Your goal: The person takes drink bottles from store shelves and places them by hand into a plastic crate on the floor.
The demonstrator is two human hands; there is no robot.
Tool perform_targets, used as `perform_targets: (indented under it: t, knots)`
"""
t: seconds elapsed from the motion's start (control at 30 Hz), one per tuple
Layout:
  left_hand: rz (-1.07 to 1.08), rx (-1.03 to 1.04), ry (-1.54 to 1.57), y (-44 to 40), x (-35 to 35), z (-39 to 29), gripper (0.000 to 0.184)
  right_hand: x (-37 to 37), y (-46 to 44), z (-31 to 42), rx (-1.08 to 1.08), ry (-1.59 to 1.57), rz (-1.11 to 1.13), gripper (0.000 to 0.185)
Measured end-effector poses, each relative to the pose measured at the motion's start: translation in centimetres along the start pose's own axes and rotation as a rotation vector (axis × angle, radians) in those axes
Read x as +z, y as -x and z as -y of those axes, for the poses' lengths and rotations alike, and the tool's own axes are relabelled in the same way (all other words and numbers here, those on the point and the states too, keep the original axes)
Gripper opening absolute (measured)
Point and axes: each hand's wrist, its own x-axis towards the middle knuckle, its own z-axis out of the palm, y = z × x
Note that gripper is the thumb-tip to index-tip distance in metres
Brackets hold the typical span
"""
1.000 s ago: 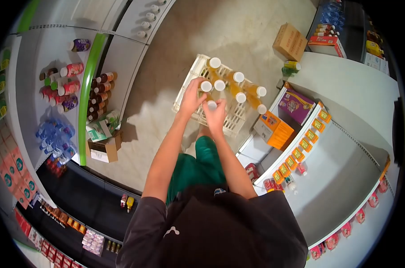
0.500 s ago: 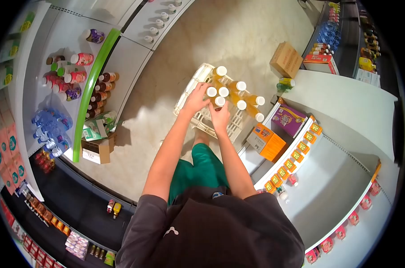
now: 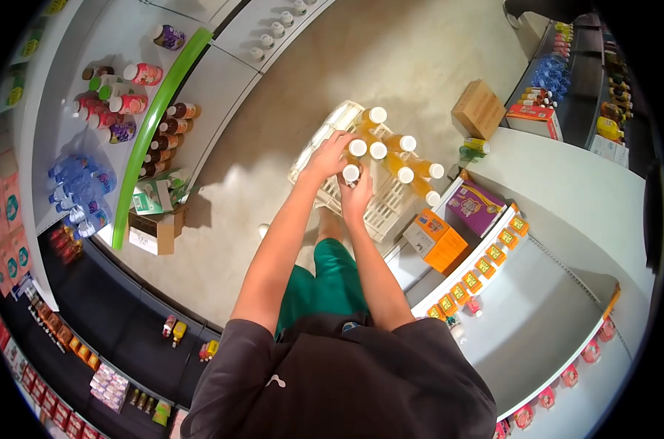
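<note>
Several white-capped bottles of yellow drink (image 3: 396,165) stand on an upturned-looking cream plastic crate (image 3: 383,210) in front of the person. My left hand (image 3: 327,156) is closed round a bottle (image 3: 356,148) near the crate's left side. Just to its right, my right hand (image 3: 356,194) has its fingers round another white-capped bottle (image 3: 351,173), nearest to the body. The lower parts of both held bottles are hidden by the hands.
Shelves with bottles (image 3: 131,104) curve along the left behind a green edge strip (image 3: 150,121). At right are a cardboard box (image 3: 479,108), an orange box (image 3: 437,241), a purple box (image 3: 475,208) and a white shelf (image 3: 537,293). An open carton (image 3: 155,231) lies at left.
The bottle in my right hand has shifted from beside the others toward the body. The view has turned slightly. My left hand remains at its bottle.
</note>
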Motion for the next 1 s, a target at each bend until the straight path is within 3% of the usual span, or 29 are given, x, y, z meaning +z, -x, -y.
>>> perform_targets:
  t: [0.2, 0.27, 0.43, 0.47, 0.5, 0.53, 0.57, 0.63, 0.7, 0.77, 0.83, 0.97, 1.0]
  knots:
    - [0.014, 0.031, -0.024, 0.8, -1.0, 0.6, 0.069, 1.2, -0.2, -0.2, 0.19, -0.133, 0.006, 0.067]
    - [-0.179, -0.076, 0.002, 2.5, -0.8, 1.9, 0.065, 1.1, 0.2, -0.9, 0.117, 0.03, 0.001, 0.076]
    - [-0.344, -0.04, -0.019, 11.1, -1.0, 8.1, 0.061, 2.6, 2.8, -5.7, 0.15, -0.173, -0.007, 0.087]
    - [-0.352, -0.103, -0.049, 13.7, -0.8, 9.4, 0.059, 1.4, 3.8, -5.9, 0.166, -0.116, 0.096, 0.089]
    - [-0.378, -0.15, -0.083, 16.7, 0.1, 12.2, 0.057, 0.7, 5.0, -7.3, 0.281, -0.096, 0.25, 0.078]
    - [-0.406, -0.174, -0.113, 19.9, 1.0, 14.3, 0.056, 0.7, 6.1, -9.7, 0.132, 0.215, 0.29, 0.068]
    - [-0.391, -0.269, -0.01, 23.1, 1.3, 15.6, 0.055, -2.2, 7.3, -8.6, 0.222, 0.073, 0.547, 0.054]
    - [-0.516, -0.37, 0.036, 30.7, 2.4, 17.2, 0.049, -5.3, 10.3, -10.2, 0.12, -0.055, 0.873, 0.03]
    - [-0.697, -0.527, 0.083, 37.8, 3.6, 17.9, 0.043, -6.8, 10.4, -12.1, 0.073, 0.43, 1.225, 0.034]
    - [-0.771, -0.663, 0.156, 43.9, 5.4, 19.8, 0.038, -5.9, 10.3, -13.8, -0.034, 0.646, 1.363, 0.034]
    - [-0.877, -0.786, 0.396, 49.9, 6.9, 20.3, 0.033, -2.5, 12.2, -9.9, -0.02, 0.753, 1.429, 0.033]
    - [-1.171, -0.947, 0.442, 60.2, 14.1, 24.2, 0.03, 5.7, 21.1, -1.0, -0.093, 0.8, 1.464, 0.031]
    - [-1.265, -1.021, 0.577, 63.0, 15.8, 23.9, 0.03, 7.0, 24.2, 1.6, -0.114, 0.811, 1.47, 0.032]
